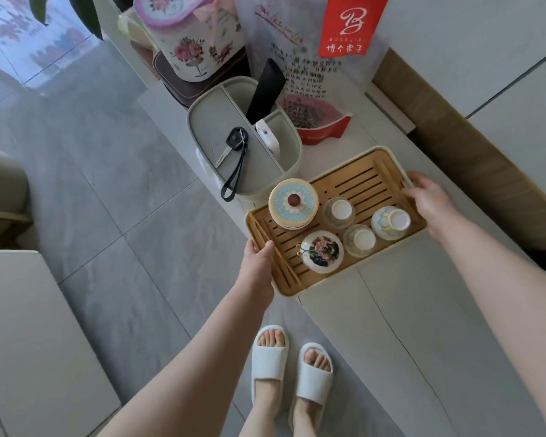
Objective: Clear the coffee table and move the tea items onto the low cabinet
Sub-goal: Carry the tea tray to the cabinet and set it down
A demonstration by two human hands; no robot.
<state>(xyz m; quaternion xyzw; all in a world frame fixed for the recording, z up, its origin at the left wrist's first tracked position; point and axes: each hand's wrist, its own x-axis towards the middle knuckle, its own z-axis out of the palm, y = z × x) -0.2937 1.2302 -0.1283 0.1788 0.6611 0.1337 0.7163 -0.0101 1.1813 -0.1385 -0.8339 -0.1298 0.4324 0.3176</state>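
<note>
Rectangular slatted bamboo tea tray in a cream plastic base (356, 181) lying across the white low cabinet (401, 310), near corner jutting past the front edge over the floor. Stiff and flat, probably of moderate weight with the crockery aboard; best held at both short ends and kept level, since nothing pins the pieces down. Left hand (257, 263) curled over the near-left rim, thumb on top; right hand (429, 197) wrapped over the far-right end, fingers hidden behind the rim. Both hands gripping the tray.

On the tray, all loose and breakable: round lidded bowl with a pale blue flower pattern and red knob (293, 203) at the left, small white teapot painted with dark flowers (321, 251) in front, three small pale cups turned mouth down (339, 211) (360, 239) (391, 221) to the right. Glazed ware on smooth slats likely to slide on any tilt. Thin bamboo tongs (281, 257) lying by the left rim.

Cabinet top smooth and pale, rather crowded: grey-green divided organiser tray (208, 121) just beside the tea tray, holding a black car key with strap (234, 146), a black remote (265, 89) and a white remote (267, 137). Behind it a floral round tin (189, 42) and a clear and red snack bag (316, 89). Grey tiled floor (108, 200) below, white slippers (292, 370) close to the cabinet, edge of a pale bench (29, 342) at lower left.
</note>
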